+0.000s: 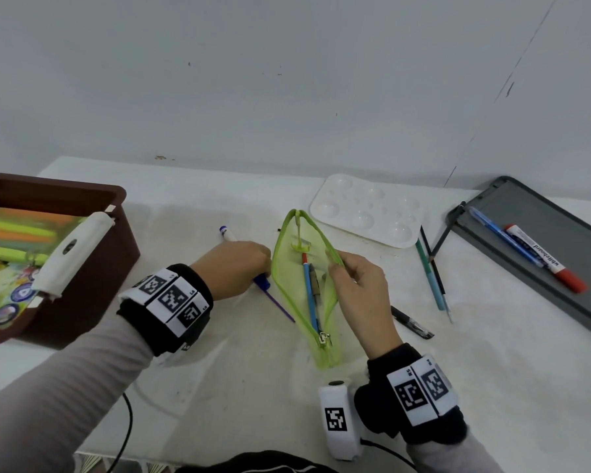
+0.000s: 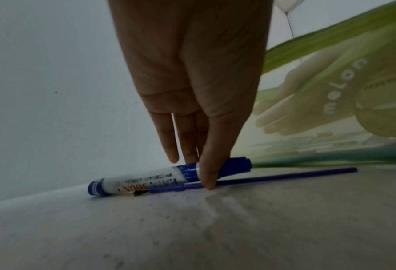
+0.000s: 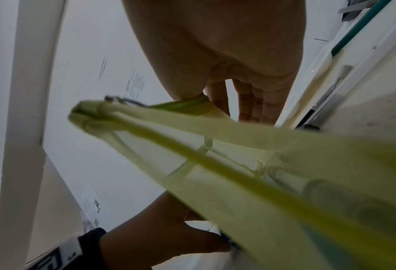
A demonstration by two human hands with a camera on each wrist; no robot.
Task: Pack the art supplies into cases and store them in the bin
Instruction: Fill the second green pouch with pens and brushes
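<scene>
An open lime-green mesh pencil case (image 1: 287, 285) lies mid-table with a blue pen (image 1: 309, 291) and a dark one inside. My right hand (image 1: 335, 264) pinches the right lip of its opening and holds it apart; the right wrist view shows thumb and forefinger on the green edge (image 3: 192, 104). My left hand (image 1: 253, 264) is just left of the case, over a blue-capped white marker (image 2: 146, 180) that lies on the table. Thumb in front and fingers behind pinch that marker. A thin purple pen (image 2: 284, 176) lies alongside it, under the thumb tip.
A brown bin (image 1: 116, 268) holding filled cases stands at the left. A white paint palette (image 1: 365, 209) sits behind the case. To the right lie teal pencils (image 1: 430, 274), a black pen (image 1: 411, 322) and a grey tray (image 1: 526, 206) with a red whiteboard marker (image 1: 543, 257).
</scene>
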